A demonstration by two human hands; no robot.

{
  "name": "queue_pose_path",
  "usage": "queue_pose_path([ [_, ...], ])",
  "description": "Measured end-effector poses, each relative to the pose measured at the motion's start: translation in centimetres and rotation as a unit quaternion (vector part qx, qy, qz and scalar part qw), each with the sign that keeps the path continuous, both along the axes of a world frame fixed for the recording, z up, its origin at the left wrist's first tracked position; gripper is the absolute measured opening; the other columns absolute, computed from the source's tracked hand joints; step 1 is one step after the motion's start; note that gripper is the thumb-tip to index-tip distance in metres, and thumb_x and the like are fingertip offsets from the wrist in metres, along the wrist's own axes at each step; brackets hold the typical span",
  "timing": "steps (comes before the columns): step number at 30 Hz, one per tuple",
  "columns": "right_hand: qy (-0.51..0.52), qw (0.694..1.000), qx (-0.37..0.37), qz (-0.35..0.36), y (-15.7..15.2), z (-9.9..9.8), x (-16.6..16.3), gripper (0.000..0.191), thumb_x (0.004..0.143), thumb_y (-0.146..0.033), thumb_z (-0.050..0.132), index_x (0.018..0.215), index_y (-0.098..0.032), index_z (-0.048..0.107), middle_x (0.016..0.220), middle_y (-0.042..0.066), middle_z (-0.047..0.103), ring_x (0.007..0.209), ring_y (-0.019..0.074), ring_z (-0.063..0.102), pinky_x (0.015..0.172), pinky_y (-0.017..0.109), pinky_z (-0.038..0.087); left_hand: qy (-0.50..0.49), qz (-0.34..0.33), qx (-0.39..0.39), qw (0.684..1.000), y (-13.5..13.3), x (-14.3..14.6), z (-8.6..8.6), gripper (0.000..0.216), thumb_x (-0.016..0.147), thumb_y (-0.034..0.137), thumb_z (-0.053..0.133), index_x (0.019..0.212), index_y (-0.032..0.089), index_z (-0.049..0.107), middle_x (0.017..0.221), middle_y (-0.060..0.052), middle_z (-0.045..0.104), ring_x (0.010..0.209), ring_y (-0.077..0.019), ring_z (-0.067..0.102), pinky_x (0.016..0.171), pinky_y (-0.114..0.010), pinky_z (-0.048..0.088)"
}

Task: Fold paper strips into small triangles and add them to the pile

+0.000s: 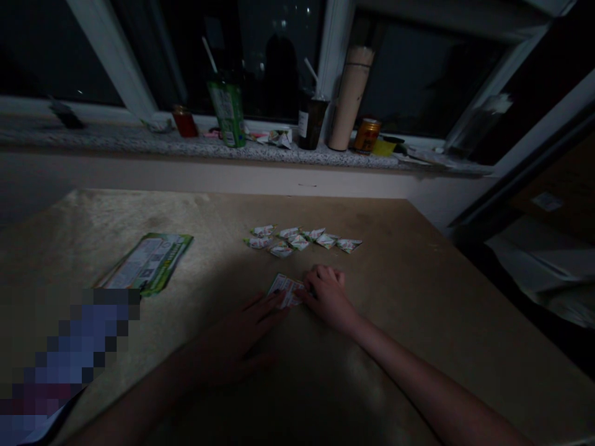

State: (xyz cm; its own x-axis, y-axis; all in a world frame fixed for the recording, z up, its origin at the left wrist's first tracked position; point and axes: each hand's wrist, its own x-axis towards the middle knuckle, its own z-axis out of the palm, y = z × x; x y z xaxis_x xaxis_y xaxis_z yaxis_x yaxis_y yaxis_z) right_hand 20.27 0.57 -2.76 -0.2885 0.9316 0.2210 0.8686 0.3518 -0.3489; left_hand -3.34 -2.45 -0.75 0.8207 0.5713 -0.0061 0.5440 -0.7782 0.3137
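The small printed slip (285, 291) lies flat on the table (418, 279), just in front of the person. Its long axis runs roughly left to right, slightly skewed, with one corner pointing away toward the window. The left hand (237, 339) is open and flat, palm down, its fingertips resting on the slip's near left edge. The right hand (328, 295) is curled with the knuckles up and its fingertips on the slip's right end; it is too dim to tell whether it pinches the edge or only presses it.

Just beyond the slip, a cluster of small folded paper pieces (302, 240) lies in a loose row. Well to the left of the slip is a green leaflet (149, 262), lying flat and angled. The tabletop is a dull tan board.

Far beyond the slip, a speckled windowsill (116, 141) under dark panes carries a green bottle (227, 113), a red can (185, 121), a dark cup with a straw (310, 122), a tall beige tube (349, 99) and a gold can (367, 135).
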Motion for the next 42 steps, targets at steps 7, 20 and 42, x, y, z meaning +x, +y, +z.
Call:
queue_pose_path([
  [7,-0.003,1.0,-0.017,0.009,0.3,0.0,0.1,0.019,0.089,-0.037,0.053,0.08,-0.02,0.055,0.09,0.003,0.053,0.091,0.0199,0.045,0.076,0.032,0.024,0.019,-0.017,0.023,0.999,0.4,0.4,0.0,0.061,0.093,0.048,0.042,0.146,0.026,0.021,0.153,-0.003,0.021,0.139,-0.0254,0.02,0.113,-0.045,0.015],
  [20,-0.015,0.993,-0.103,0.056,1.3,1.9,0.7,0.036,0.074,-0.054,0.064,0.079,-0.019,0.056,0.09,0.002,0.052,0.09,0.0194,0.045,0.075,0.031,0.023,0.021,-0.012,0.028,0.999,0.0,0.8,0.3,0.067,0.093,0.051,0.04,0.147,0.023,0.015,0.152,-0.005,0.023,0.138,-0.0247,0.021,0.113,-0.042,0.016],
  [42,-0.018,0.978,-0.2,0.061,3.9,2.9,0.8,0.03,0.057,-0.042,0.08,0.067,-0.02,0.063,0.078,-0.001,0.06,0.081,0.0184,0.052,0.076,0.031,0.029,0.027,-0.002,0.014,1.0,-0.4,1.1,0.3,0.075,0.09,0.053,0.045,0.148,0.024,0.009,0.153,-0.005,0.021,0.138,-0.0264,0.02,0.113,-0.044,0.015],
])
